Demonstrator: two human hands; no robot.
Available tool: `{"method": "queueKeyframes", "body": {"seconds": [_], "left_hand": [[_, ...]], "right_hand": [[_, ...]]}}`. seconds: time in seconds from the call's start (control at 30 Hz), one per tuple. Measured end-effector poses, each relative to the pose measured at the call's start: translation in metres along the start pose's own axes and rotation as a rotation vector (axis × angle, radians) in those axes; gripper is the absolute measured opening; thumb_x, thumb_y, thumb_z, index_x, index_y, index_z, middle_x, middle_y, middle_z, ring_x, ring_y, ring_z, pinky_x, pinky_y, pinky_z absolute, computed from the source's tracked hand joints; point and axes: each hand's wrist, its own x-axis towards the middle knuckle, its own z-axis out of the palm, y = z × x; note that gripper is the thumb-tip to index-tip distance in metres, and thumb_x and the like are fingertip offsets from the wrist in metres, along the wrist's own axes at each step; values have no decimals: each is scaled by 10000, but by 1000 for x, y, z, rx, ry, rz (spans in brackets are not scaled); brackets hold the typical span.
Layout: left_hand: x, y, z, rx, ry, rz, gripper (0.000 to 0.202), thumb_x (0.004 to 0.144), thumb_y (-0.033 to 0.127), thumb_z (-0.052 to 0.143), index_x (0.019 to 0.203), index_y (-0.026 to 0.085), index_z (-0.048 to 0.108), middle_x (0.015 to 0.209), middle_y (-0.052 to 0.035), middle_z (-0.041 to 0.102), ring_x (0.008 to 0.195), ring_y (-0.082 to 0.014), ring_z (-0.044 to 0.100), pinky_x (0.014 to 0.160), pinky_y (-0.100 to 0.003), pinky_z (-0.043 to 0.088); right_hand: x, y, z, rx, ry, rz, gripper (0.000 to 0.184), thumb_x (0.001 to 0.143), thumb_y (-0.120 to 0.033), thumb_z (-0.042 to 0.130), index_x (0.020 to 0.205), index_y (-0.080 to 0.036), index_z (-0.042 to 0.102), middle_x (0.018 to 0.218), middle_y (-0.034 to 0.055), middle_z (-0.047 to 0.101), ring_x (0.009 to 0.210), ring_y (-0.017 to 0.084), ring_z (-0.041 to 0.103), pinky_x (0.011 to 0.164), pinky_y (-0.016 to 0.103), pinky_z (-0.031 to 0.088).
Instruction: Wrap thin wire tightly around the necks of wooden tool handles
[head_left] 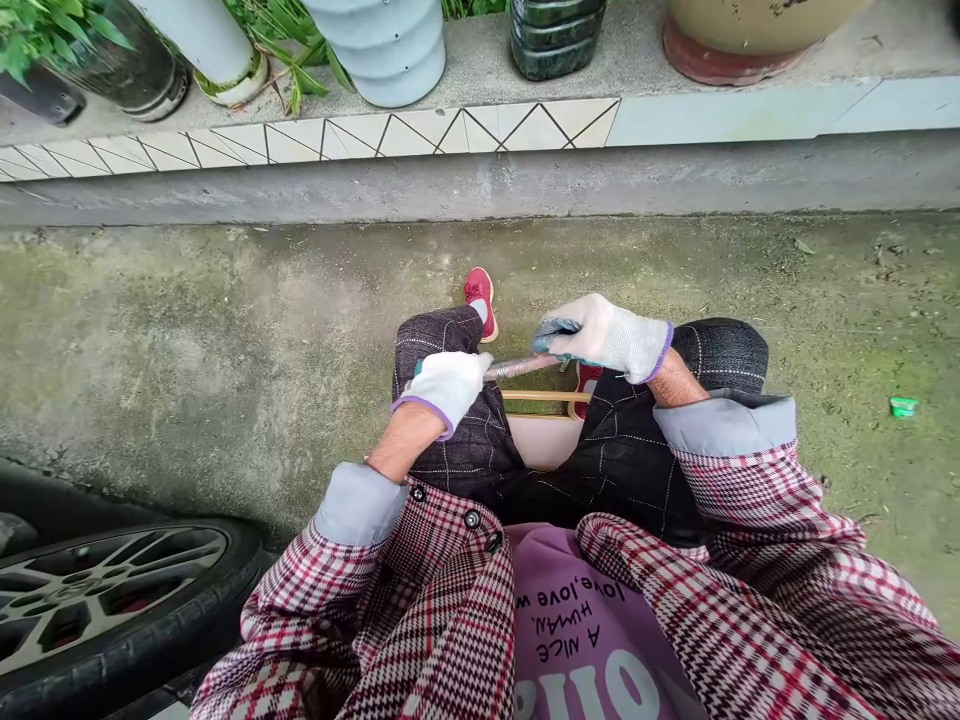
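Observation:
My left hand [452, 385], in a white knit glove with a purple cuff, is closed around one end of a thin rod [517, 368]. The rod looks silvery and pinkish and lies across the gap between my knees. At its other end my right hand [592, 330], gloved alike with a grey-blue palm, has its fingers curled round it. Both rod ends are hidden in the gloves, so I cannot tell what kind of tool it is. Below the rod, a pale wooden bar [545, 397] and a whitish panel [544, 443] show between my thighs.
A car wheel [112, 600] is close by at the lower left. Ahead runs a tiled ledge [420, 130] bearing a pale blue bucket [382, 50], a dark plastic jug [556, 38] and a large pot [750, 40]. A green wrapper [904, 406] lies on the concrete at right.

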Motion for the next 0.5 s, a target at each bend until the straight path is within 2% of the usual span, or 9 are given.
{"method": "queueKeyframes", "body": {"seconds": [0.1, 0.2, 0.27, 0.33, 0.4, 0.5], "left_hand": [[-5, -4, -4, -183, -37, 85, 161, 849, 315, 686, 954, 223, 767, 842, -52, 754, 858, -231, 711, 798, -293, 548], [-7, -6, -7, -589, -35, 123, 234, 808, 322, 709, 982, 174, 763, 754, -18, 704, 665, -156, 630, 632, -247, 527], [-4, -7, -7, -807, 8, 61, 272, 790, 301, 715, 1014, 150, 746, 687, 5, 650, 544, -116, 543, 511, -222, 473], [0, -9, -7, -922, 88, -45, 276, 801, 276, 695, 1043, 146, 727, 625, 35, 583, 467, -92, 459, 436, -206, 411], [5, -12, -7, -897, 173, -133, 261, 836, 267, 660, 1062, 147, 714, 601, 46, 551, 450, -92, 433, 428, -207, 395], [11, -13, -3, -560, 214, -99, 254, 885, 274, 633, 1092, 158, 722, 709, -4, 657, 580, -137, 566, 571, -242, 484]], "right_hand": [[4, 1, -3, 19, 99, 12, 149, 838, -293, 641, 805, -198, 752, 798, 26, 731, 728, 176, 610, 660, 290, 469], [7, -1, 1, 137, 141, 41, 153, 840, -320, 645, 789, -200, 725, 757, 36, 712, 654, 165, 596, 586, 283, 468], [8, -4, 7, 209, 118, 70, 178, 846, -340, 635, 821, -191, 730, 735, 29, 702, 598, 143, 586, 544, 266, 460], [7, -7, 14, 230, 65, 85, 209, 843, -351, 638, 881, -181, 753, 735, 17, 704, 578, 124, 585, 529, 245, 453], [5, -10, 18, 221, -9, 80, 219, 828, -345, 648, 905, -178, 768, 736, 7, 713, 577, 115, 588, 529, 232, 447], [0, -13, 17, 233, -131, 26, 189, 810, -312, 651, 887, -191, 774, 771, 3, 743, 633, 127, 629, 574, 233, 469]]}}
